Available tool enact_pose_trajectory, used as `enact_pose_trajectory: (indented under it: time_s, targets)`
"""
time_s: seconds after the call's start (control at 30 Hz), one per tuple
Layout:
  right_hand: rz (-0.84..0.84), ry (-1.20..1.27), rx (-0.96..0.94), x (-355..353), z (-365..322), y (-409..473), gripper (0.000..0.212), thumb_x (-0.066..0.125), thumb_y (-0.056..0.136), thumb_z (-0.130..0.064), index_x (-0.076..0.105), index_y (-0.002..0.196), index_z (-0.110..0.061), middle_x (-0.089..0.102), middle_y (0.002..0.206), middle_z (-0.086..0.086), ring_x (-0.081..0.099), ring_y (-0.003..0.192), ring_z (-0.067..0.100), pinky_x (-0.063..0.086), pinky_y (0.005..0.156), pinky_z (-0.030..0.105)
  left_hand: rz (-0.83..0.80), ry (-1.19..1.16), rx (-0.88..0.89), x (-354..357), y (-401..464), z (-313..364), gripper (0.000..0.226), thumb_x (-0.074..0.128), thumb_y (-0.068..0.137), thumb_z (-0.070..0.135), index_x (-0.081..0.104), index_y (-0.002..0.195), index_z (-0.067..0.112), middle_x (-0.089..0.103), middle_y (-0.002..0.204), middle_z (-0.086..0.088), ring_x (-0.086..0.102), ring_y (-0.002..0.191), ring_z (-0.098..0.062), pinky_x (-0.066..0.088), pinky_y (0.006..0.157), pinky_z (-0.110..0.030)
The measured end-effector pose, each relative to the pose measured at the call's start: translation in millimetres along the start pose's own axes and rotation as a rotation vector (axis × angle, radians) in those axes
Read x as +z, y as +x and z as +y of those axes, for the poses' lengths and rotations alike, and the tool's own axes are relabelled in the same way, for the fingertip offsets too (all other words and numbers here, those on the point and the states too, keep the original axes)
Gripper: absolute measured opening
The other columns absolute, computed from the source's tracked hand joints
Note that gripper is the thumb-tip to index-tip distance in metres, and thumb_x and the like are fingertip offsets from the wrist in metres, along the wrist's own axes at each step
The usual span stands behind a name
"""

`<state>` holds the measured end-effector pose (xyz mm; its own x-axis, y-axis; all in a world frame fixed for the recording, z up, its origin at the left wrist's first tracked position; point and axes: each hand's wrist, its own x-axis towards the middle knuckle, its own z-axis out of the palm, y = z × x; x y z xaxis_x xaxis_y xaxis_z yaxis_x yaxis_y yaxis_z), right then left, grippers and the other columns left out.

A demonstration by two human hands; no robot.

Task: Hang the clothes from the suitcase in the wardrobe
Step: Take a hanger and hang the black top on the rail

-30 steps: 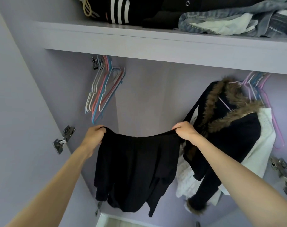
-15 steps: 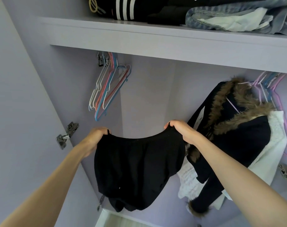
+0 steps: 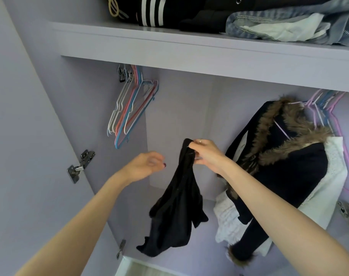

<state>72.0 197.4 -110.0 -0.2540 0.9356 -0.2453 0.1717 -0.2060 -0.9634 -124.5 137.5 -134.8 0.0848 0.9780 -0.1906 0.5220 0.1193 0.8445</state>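
Hanging at frame centre, the black garment (image 3: 177, 206) is gripped at its top by the right hand (image 3: 206, 154). The left hand (image 3: 144, 166), loosely curled, holds nothing; hangers (image 3: 130, 110) are seen upper left.

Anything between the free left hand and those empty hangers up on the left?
Nothing visible. The left hand is open and holds nothing, with bare wardrobe wall between it and the empty hangers. The black garment hangs from the right hand, off to the side.

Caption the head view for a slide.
Right hand holds a black garment inside the wardrobe; left hand free near empty hangers.
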Motion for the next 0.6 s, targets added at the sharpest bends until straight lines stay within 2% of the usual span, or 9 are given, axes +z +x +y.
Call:
enact_pose_trajectory:
  time_s: [0.07,0.13,0.23,0.3,0.37,0.47,0.53,0.6]
  targets:
    - [-0.021,-0.061,-0.063,9.9,-6.2,-1.9,0.025,0.052,0.091,-0.009,0.051,0.067,-0.017,0.049,0.065,-0.002,0.049,0.062,0.012,0.041,0.063,0.025,0.051,-0.055,0.099,8.4,6.0,17.9,0.043,0.065,0.086,0.028,0.051,0.125,0.020,0.057,0.119,0.004,0.052,0.112,-0.010,0.042,0.094,-0.024]
    - [0.003,-0.082,-0.134,15.9,-10.9,-2.5,0.026,0.053,0.090,-0.009,0.052,0.065,-0.018,0.049,0.066,-0.004,0.047,0.065,0.011,0.038,0.064,0.023,0.050,-0.096,0.138,14.8,8.9,31.8,0.042,0.066,0.085,0.026,0.053,0.124,0.017,0.061,0.115,0.000,0.056,0.109,-0.012,0.044,0.096,-0.026]
    - [0.037,-0.124,-0.233,13.9,-18.9,-4.8,0.021,0.054,0.089,-0.008,0.058,0.070,-0.015,0.055,0.072,-0.004,0.049,0.072,0.009,0.039,0.069,0.021,0.096,-0.045,0.176,18.9,12.1,38.1,0.022,0.062,0.088,0.022,0.063,0.103,0.005,0.067,0.097,-0.017,0.063,0.094,-0.027,0.048,0.088,-0.035]
    - [0.088,-0.287,-0.297,7.3,-20.6,-6.1,0.013,0.055,0.090,-0.013,0.063,0.082,-0.007,0.058,0.078,-0.001,0.051,0.077,0.010,0.039,0.070,0.020,0.172,-0.018,0.212,16.7,15.0,38.0,0.016,0.061,0.089,0.020,0.064,0.086,0.004,0.065,0.084,-0.017,0.061,0.081,-0.030,0.048,0.081,-0.041]
    - [0.148,-0.522,-0.354,-1.2,-16.4,-7.5,0.023,0.056,0.092,-0.024,0.064,0.096,-0.003,0.061,0.087,0.000,0.053,0.081,0.012,0.040,0.070,0.022,0.248,-0.117,0.220,12.1,15.3,39.5,0.018,0.060,0.088,0.015,0.057,0.071,0.012,0.059,0.071,-0.004,0.056,0.072,-0.018,0.047,0.075,-0.037]
    - [0.104,-0.685,-0.382,-10.3,-1.7,-11.2,0.036,0.059,0.089,-0.040,0.064,0.102,-0.007,0.066,0.093,0.003,0.060,0.085,0.017,0.046,0.076,0.028,0.276,-0.242,0.248,5.8,12.0,49.5,0.022,0.055,0.090,0.008,0.048,0.070,0.013,0.051,0.068,0.000,0.049,0.068,-0.011,0.040,0.069,-0.025]
    - [0.066,-0.746,-0.367,-11.6,11.4,-8.9,0.039,0.062,0.086,-0.041,0.062,0.104,-0.007,0.067,0.092,0.008,0.062,0.084,0.021,0.048,0.076,0.033,0.291,-0.232,0.243,1.8,10.6,54.4,0.022,0.051,0.092,0.009,0.045,0.072,0.014,0.050,0.070,-0.003,0.047,0.069,-0.012,0.037,0.067,-0.022]
    - [0.111,-0.832,-0.328,-12.3,25.5,-1.5,0.035,0.061,0.089,-0.035,0.061,0.111,-0.007,0.067,0.098,0.013,0.062,0.090,0.027,0.049,0.079,0.036,0.354,-0.241,0.207,-2.5,10.4,53.2,0.019,0.048,0.094,0.011,0.044,0.075,0.014,0.050,0.076,-0.008,0.047,0.073,-0.015,0.037,0.069,-0.025]
